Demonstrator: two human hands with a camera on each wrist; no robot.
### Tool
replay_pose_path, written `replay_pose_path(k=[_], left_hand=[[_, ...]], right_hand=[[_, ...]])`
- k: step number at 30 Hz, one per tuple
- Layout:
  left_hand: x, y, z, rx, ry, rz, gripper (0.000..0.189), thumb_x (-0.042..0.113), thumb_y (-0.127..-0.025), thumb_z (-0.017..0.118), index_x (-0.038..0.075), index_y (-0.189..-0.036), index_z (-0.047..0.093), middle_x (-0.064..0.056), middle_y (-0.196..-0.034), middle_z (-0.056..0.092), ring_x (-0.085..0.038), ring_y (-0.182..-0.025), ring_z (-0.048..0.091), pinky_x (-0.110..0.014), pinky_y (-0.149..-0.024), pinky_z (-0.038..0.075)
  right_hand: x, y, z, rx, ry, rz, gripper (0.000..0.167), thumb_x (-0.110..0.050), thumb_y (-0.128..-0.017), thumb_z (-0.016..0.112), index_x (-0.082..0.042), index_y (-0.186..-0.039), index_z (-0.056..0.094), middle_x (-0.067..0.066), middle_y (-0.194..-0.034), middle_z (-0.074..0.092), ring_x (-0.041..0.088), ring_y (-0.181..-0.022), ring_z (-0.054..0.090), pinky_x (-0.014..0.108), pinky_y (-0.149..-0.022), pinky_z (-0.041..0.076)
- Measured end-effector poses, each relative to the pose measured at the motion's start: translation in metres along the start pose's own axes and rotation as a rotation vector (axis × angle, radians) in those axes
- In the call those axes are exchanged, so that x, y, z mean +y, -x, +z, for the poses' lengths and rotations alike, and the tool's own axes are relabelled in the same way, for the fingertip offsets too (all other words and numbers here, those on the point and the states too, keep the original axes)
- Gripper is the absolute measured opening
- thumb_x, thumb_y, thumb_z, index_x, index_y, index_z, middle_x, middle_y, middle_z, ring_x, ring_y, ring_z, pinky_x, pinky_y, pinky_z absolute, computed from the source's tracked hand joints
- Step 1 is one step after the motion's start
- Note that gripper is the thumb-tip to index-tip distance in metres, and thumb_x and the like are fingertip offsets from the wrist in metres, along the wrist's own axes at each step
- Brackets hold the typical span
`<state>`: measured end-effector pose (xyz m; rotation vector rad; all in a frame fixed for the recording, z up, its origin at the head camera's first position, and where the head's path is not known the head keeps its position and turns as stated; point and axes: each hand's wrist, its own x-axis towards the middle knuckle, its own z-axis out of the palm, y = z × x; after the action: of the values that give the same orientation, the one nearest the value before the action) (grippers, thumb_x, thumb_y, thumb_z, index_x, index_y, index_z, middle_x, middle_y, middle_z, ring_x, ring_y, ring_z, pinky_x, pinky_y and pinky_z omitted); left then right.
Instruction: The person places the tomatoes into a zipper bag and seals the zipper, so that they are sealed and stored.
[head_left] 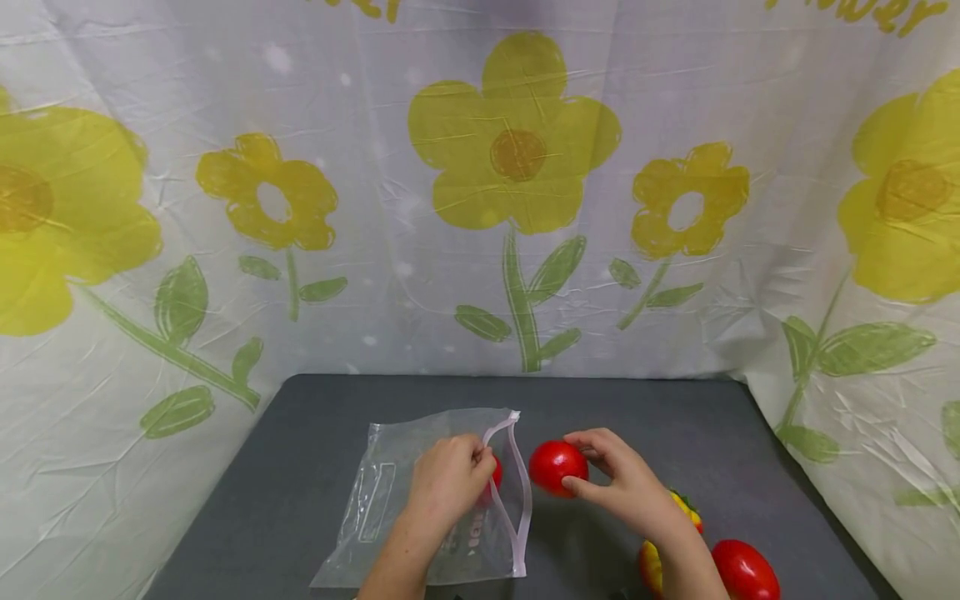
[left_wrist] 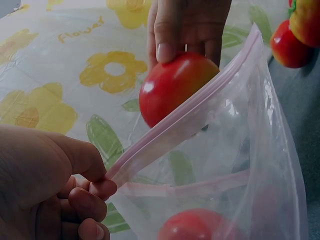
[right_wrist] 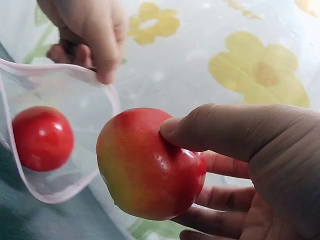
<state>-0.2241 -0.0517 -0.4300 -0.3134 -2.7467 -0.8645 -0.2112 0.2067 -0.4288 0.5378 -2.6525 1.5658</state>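
A clear zip bag (head_left: 401,450) with a pink zip edge lies on the dark table, its mouth facing right and held apart. My left hand (head_left: 450,471) pinches one lip of that mouth between thumb and finger. Inside the bag is a round red fruit (right_wrist: 44,138), partly covered by the left hand in the head view. My right hand (head_left: 626,483) grips a red apple (right_wrist: 150,162) with a yellow-green patch, thumb on one side and fingers on the other. The apple is just outside the bag's mouth, right of it in the head view.
Right of the bag, partly behind the right forearm, are a red fruit (head_left: 745,570) and yellow-and-red fruit (head_left: 651,567) with green leaves. The dark table (head_left: 330,400) meets a white curtain (head_left: 375,275) printed with yellow flowers at its back and sides.
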Motion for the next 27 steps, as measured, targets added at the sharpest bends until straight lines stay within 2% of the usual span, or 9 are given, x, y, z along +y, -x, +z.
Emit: replay_pose_path(k=[5,10,17,27], left_hand=[[0.002,0.000,0.001,-0.017,0.015,-0.026,0.033,0.018,-0.089,0.065,0.017,-0.059,0.049,0.006,-0.052,0.040,-0.010,-0.048,0.040,-0.025,-0.046,0.035],[0.002,0.001,0.001,-0.011,0.025,-0.023,0.032,0.019,-0.088,0.066,0.017,-0.060,0.051,0.006,-0.052,0.042,-0.010,-0.048,0.041,-0.025,-0.046,0.037],[0.001,0.001,0.001,-0.031,0.050,-0.012,0.030,0.018,-0.088,0.066,0.018,-0.061,0.052,0.005,-0.052,0.042,-0.011,-0.048,0.042,-0.025,-0.045,0.039],[0.003,0.001,0.000,-0.039,0.062,-0.002,0.029,0.019,-0.088,0.067,0.018,-0.062,0.054,0.005,-0.052,0.043,-0.011,-0.047,0.042,-0.025,-0.045,0.039]], right_hand=[[-0.001,-0.005,0.012,-0.030,0.103,-0.043,0.045,-0.026,-0.086,0.083,-0.012,-0.126,0.066,0.000,-0.121,0.063,0.020,-0.104,0.061,0.037,-0.096,0.053],[-0.001,-0.009,0.026,-0.055,0.171,-0.052,0.045,-0.027,-0.084,0.085,-0.014,-0.123,0.068,-0.002,-0.119,0.063,0.018,-0.098,0.061,0.034,-0.090,0.054],[0.004,-0.013,0.043,-0.105,0.174,-0.094,0.045,-0.025,-0.084,0.084,-0.011,-0.123,0.069,-0.001,-0.120,0.064,0.017,-0.096,0.063,0.047,-0.089,0.056],[0.005,-0.016,0.054,-0.138,0.176,-0.140,0.041,-0.023,-0.086,0.082,-0.010,-0.123,0.069,0.000,-0.120,0.064,0.015,-0.094,0.061,0.040,-0.085,0.057]])
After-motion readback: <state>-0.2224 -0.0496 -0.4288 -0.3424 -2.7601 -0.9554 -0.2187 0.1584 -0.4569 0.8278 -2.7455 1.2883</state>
